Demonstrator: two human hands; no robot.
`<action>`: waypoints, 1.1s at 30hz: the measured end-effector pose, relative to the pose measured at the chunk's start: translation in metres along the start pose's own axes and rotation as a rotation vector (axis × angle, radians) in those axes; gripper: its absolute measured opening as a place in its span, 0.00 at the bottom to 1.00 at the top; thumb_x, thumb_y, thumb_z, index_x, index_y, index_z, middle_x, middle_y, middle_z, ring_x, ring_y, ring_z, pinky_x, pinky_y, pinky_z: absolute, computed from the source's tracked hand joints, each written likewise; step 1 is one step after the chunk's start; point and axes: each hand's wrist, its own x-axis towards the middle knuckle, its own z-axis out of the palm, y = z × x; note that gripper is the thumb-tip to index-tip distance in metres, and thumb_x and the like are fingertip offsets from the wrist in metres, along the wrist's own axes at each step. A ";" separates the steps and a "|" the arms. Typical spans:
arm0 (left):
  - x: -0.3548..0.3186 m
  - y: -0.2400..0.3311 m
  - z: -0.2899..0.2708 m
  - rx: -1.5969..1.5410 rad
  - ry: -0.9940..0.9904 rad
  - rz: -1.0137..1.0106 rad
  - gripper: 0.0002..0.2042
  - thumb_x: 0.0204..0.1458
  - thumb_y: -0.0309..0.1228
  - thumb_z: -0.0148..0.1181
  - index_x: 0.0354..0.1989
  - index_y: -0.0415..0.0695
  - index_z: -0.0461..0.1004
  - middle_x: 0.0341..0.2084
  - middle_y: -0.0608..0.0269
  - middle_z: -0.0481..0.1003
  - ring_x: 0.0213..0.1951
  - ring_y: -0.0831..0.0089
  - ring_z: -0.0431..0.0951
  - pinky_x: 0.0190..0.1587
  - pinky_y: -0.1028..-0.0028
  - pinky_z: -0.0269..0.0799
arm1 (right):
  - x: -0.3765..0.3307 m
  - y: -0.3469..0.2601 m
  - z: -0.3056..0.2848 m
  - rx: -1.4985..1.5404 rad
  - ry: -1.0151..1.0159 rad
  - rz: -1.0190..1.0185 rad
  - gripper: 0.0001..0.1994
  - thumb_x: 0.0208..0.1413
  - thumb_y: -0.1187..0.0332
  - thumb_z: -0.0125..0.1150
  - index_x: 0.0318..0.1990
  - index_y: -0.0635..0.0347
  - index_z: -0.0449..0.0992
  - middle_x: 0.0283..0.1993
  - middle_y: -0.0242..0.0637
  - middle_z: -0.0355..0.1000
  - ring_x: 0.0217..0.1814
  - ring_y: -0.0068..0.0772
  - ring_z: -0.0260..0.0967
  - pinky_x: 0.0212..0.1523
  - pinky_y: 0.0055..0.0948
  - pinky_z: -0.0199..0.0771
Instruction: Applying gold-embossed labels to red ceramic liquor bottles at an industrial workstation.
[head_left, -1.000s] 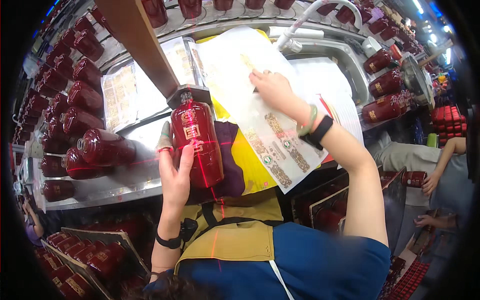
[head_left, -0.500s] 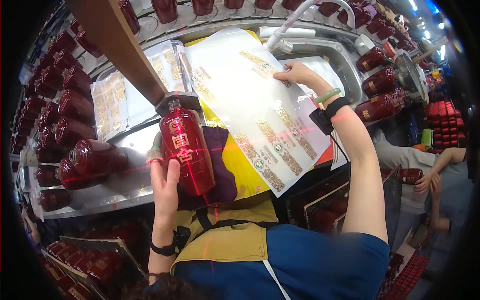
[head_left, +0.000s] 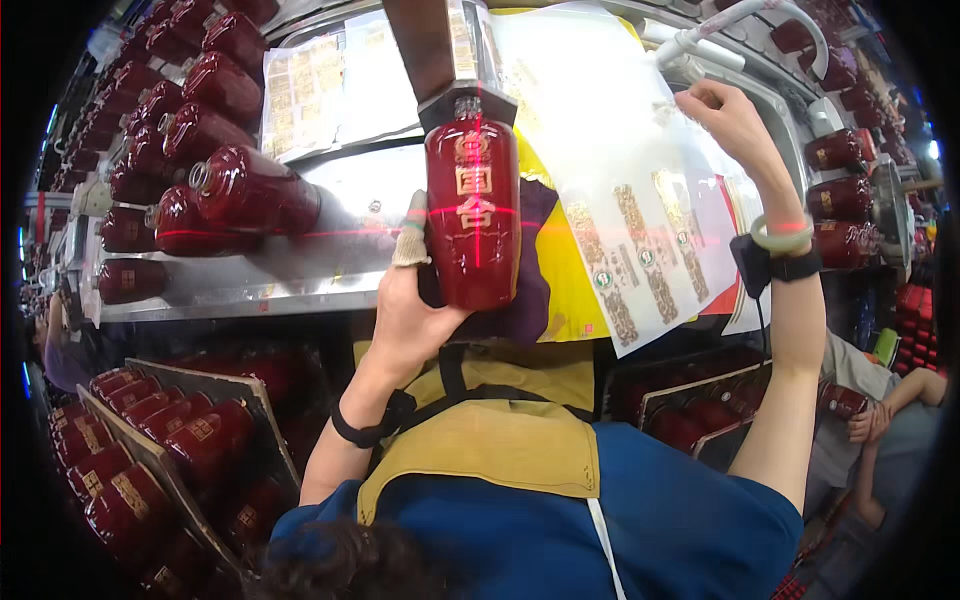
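A dark red glass bottle [head_left: 470, 235] with raised gold characters lies tilted under the end of a wooden arm [head_left: 425, 45]. My left hand [head_left: 415, 310] grips its lower left side, thumb at the base, with a pale finger cover on one finger. The bottle's mouth meets a dark block [head_left: 468, 95] on the wooden arm. Over the upper right of a translucent sheet [head_left: 590, 150], my right hand [head_left: 725, 115] is closed in a pinch; what sits between its fingertips is too blurred to tell. Gold-and-black decal strips [head_left: 632, 235] lie on the sheet's lower part.
Many red bottles [head_left: 225, 85] crowd the left side, and two lie near a metal counter edge [head_left: 250, 295]. Sheets of gold decals [head_left: 300, 95] lie behind. A white faucet [head_left: 740, 25] arches over a sink at right. Crated bottles [head_left: 190, 415] stand below; another person's hands [head_left: 870, 422] show at right.
My view has shifted, so the bottle appears farther right. My right hand has drawn away from the sheet's surface, where it was touching a decal strip. My left hand still holds the bottle.
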 end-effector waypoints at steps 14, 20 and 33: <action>0.031 0.038 -0.055 -0.219 0.028 0.409 0.29 0.71 0.43 0.49 0.72 0.33 0.59 0.66 0.45 0.68 0.67 0.55 0.70 0.69 0.57 0.63 | -0.121 -0.168 0.013 0.345 -0.181 -0.449 0.13 0.63 0.61 0.66 0.37 0.65 0.81 0.22 0.23 0.58 0.26 0.16 0.52 0.26 0.24 0.53; 0.036 0.056 -0.031 -0.412 -0.105 0.454 0.22 0.72 0.33 0.45 0.70 0.34 0.62 0.64 0.50 0.71 0.63 0.67 0.71 0.68 0.67 0.62 | -0.133 -0.197 0.025 0.492 -0.308 -0.592 0.13 0.62 0.60 0.66 0.37 0.62 0.82 0.22 0.27 0.65 0.26 0.18 0.62 0.30 0.26 0.65; -0.005 0.042 -0.072 -0.339 -0.317 -0.121 0.16 0.61 0.21 0.62 0.57 0.34 0.75 0.34 0.72 0.74 0.36 0.85 0.72 0.41 0.80 0.69 | -0.166 -0.156 0.065 0.426 -0.418 -0.326 0.12 0.59 0.62 0.69 0.37 0.64 0.82 0.32 0.39 0.78 0.36 0.32 0.74 0.42 0.31 0.73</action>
